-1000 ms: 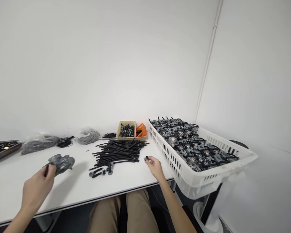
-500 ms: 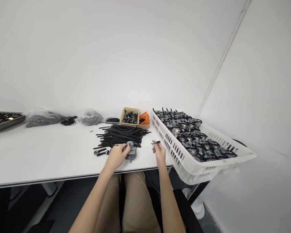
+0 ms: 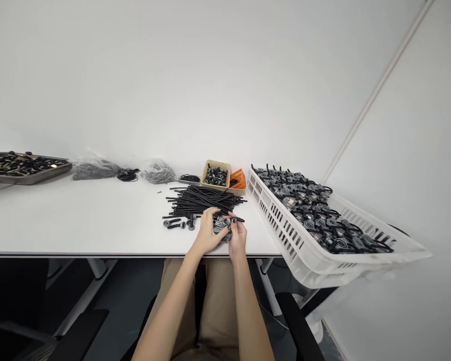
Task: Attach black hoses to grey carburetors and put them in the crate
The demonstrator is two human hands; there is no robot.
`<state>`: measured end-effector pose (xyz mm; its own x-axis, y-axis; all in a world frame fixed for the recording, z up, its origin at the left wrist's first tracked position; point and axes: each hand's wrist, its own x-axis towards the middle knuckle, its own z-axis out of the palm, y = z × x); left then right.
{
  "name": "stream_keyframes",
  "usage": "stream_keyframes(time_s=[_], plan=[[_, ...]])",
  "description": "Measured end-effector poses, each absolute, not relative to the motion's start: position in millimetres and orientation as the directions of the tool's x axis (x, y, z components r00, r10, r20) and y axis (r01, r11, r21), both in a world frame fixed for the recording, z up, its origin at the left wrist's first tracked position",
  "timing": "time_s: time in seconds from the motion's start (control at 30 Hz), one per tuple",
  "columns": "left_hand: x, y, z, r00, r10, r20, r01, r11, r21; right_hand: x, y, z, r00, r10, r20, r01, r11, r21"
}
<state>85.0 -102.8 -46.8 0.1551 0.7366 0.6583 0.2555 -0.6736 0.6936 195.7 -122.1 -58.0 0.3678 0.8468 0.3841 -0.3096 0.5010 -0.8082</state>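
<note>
Facing right hand [image 3: 238, 240], left hand [image 3: 206, 235] curls around grey part [image 3: 221, 225]

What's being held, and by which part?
The left hand holds a grey part around its left side; the right hand pinches a black tube, exact spot unclear.

Soft light brightens the wall [image 3: 173, 90] above the counter [image 3: 78, 215]; the floor [image 3: 124, 296] beneath it is dim, the crate [image 3: 311, 265] alongside stretched.

Held part [image 3: 220, 225] looks metallic; tubes [image 3: 195, 199], matt; crate [image 3: 285, 241], smooth plastic
</note>
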Motion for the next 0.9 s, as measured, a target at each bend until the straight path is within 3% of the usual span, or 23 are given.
stream_keyframes(time_s=[0.1,0.2,0.43,0.9], plan=[[77.9,-100.8,-48.7,0.367,0.778,0.511,0.028,-0.558,0.829,196.2,-120.5,-62.2,0.389,0.847,0.363,-0.33,0.496,-0.803],[71.5,-102.8,-45.0,0.466,0.785,0.408,-0.027,-0.448,0.893,196.6,-119.7,-63.1,0.368,0.849,0.379,-0.306,0.496,-0.813],[70.4,-105.5,-41.3,0.471,0.824,0.315,0.0,-0.357,0.934,199.8,-121.9,-63.3,0.303,0.864,0.402,-0.315,0.489,-0.814],[71.6,-105.6,-43.0,0.454,0.827,0.33,-0.004,-0.369,0.93,199.7,-121.4,-60.0,0.352,0.884,0.307,-0.336,0.426,-0.84]])
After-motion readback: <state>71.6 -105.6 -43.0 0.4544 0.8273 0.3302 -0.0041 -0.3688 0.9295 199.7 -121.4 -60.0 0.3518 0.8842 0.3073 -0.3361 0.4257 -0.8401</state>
